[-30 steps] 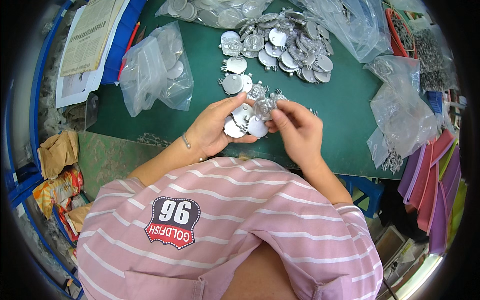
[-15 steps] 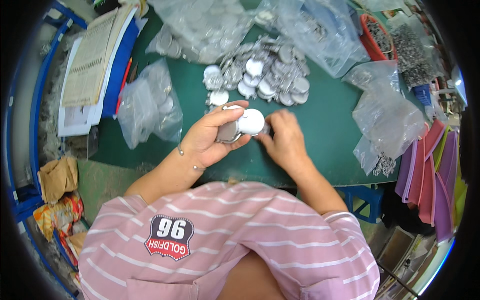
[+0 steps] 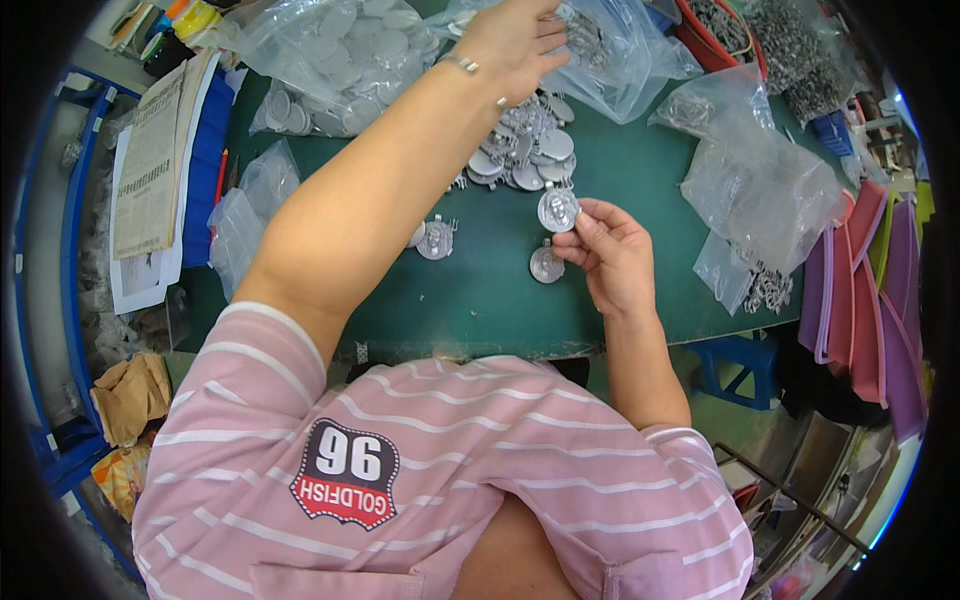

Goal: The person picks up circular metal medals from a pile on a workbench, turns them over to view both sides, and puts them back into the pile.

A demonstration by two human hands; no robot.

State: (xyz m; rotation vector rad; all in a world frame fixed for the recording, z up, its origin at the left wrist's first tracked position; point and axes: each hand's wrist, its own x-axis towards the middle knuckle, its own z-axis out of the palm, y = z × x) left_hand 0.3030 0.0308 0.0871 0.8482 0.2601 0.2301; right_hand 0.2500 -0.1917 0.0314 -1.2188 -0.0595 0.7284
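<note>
My left hand (image 3: pixel 512 48) reaches far out over the pile at the back. Its fingers are spread, and I see nothing held in them. Between the thumb and fingers of my right hand (image 3: pixel 615 255) is a round silver medallion (image 3: pixel 558 211) with a raised relief and a small tab at its top. Just below it, by the fingertips, a second medallion (image 3: pixel 547 264) appears to lie on the table. Another medallion (image 3: pixel 435 240) rests further left, partly over a pale disc. Beyond my hands is the pile of silver medallions (image 3: pixel 530 150), partly hidden by my left forearm.
A clear bag of discs (image 3: pixel 350 60) stands at the back left, a smaller plastic bag (image 3: pixel 255 205) nearer. More plastic (image 3: pixel 760 170) lies on the green table (image 3: pixel 480 310) at right, with small metal parts (image 3: pixel 768 290). A red basket (image 3: pixel 725 40) is at the back right; papers (image 3: pixel 155 180) lie at left.
My left hand has left the stack of discs it held and swung forward over the pile, now open. My right hand has moved slightly right and holds up a medallion.
</note>
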